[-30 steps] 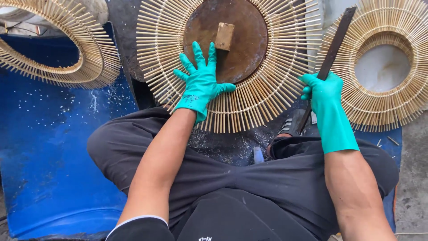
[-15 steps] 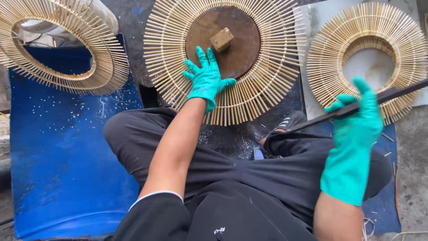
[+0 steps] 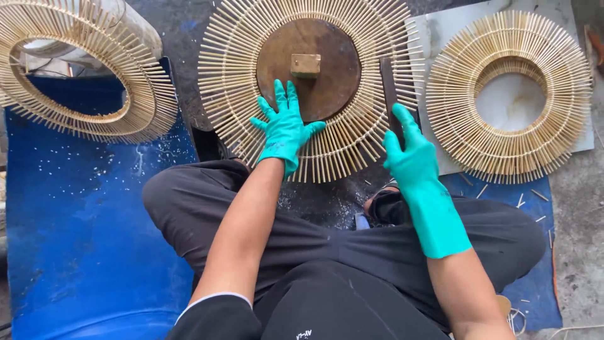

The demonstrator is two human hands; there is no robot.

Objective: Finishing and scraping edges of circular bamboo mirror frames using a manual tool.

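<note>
A round ring of pale bamboo sticks (image 3: 233,75) lies in front of me around a brown wooden disc (image 3: 327,88) with a small square block (image 3: 306,65) at its middle. My left hand (image 3: 284,126), in a teal glove, presses flat with fingers spread on the sticks and the disc's lower edge. My right hand (image 3: 409,157), also gloved, grips a dark flat bar (image 3: 388,91) that rests on the ring's right side, pointing away from me.
A finished stick ring (image 3: 509,94) lies on a white board (image 3: 453,25) at right. Another stick ring (image 3: 82,69) leans at upper left over a blue tarp (image 3: 75,220). Loose sticks (image 3: 528,195) scatter near my right knee. My crossed legs fill the foreground.
My right hand swung the dark bar from far right, over the right-hand ring, onto the middle ring's right side. My left hand stayed pressed on the sticks.
</note>
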